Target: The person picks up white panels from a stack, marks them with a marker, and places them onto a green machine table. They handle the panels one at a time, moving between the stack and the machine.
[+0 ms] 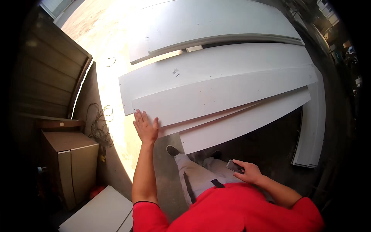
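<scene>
My left hand [146, 128] rests with outstretched fingers at the left end of a long white board [220, 91]. Its fingertips touch the board's corner, and the palm hangs over the near edge. In my right hand [251, 173], close to my waist, is a small dark rectangular block [234, 166] with a pale edge; its exact kind cannot be told. The board overlaps a wider white board [170, 73] behind it. Nearer to me, another white board [243, 121] lies at a slant, partly under the first.
More white panels [220, 19] are stacked at the far side. At the right, long white boards [311, 127] lie crosswise. A brown cabinet [71, 154], a tangle of cable [101, 125] and a white panel [98, 212] are at the left. Strong sunlight falls on the ground beyond.
</scene>
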A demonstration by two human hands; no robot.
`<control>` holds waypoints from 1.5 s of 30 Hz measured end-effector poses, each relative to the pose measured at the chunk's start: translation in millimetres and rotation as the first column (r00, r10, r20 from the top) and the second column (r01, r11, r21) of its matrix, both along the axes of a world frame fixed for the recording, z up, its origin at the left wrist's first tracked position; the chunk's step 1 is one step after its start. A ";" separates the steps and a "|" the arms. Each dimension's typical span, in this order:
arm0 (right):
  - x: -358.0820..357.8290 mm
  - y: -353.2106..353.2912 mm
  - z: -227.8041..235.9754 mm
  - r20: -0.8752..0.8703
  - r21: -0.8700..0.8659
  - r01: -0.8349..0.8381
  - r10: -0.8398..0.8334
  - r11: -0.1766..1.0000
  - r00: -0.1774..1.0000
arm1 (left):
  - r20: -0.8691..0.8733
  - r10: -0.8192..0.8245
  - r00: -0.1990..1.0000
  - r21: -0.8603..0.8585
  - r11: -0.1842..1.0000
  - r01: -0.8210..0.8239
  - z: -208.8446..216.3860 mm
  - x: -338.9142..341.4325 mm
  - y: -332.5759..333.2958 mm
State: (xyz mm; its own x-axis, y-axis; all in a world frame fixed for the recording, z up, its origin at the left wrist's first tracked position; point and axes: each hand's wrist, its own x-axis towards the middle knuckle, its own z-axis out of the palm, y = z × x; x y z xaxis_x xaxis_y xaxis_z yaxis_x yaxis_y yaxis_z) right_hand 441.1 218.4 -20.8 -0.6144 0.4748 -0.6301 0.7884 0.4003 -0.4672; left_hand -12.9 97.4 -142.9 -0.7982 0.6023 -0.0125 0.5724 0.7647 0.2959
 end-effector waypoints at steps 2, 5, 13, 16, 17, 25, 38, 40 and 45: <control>56.7 19.2 3.2 0.010 0.040 0.120 -0.120 0.992 0.993 | -0.052 0.109 0.993 -0.098 0.989 -0.114 -14.5 13.4 37.2; 143.8 37.7 7.3 -0.016 0.044 0.416 -0.415 0.908 0.910 | -0.078 0.006 0.997 -0.155 0.988 -0.018 -10.1 69.5 121.8; 260.9 89.3 -5.1 -0.142 -0.075 0.746 -0.747 0.662 0.649 | -0.097 -0.494 0.864 0.018 0.867 0.498 -18.2 280.1 338.1; 259.9 146.7 -20.6 -0.228 -0.109 0.719 -0.721 0.687 0.654 | -0.050 -0.677 0.735 0.082 0.730 0.678 -9.4 349.0 391.2; 255.9 169.6 -19.6 -0.228 -0.112 0.696 -0.700 0.709 0.676 | -0.033 -0.737 0.675 0.116 0.668 0.735 -5.2 368.9 409.3; 308.8 371.2 -16.4 -0.351 -0.173 0.714 -0.720 0.679 0.599 | -0.072 -0.047 0.996 -0.100 0.994 0.039 -14.9 284.6 408.9; 384.8 603.8 -13.6 -0.327 -0.312 0.773 -0.826 0.553 0.459 | 0.180 -0.416 0.891 0.012 0.907 0.421 -4.5 535.6 720.9; 404.7 642.7 -20.9 -0.358 -0.341 0.728 -0.798 0.595 0.485 | 0.178 -0.463 0.868 0.060 0.886 0.461 -6.9 575.0 772.1; 465.5 746.7 -34.9 -0.403 -0.441 0.665 -0.795 0.603 0.453 | 0.193 -0.517 0.834 0.054 0.854 0.518 -11.2 677.1 884.0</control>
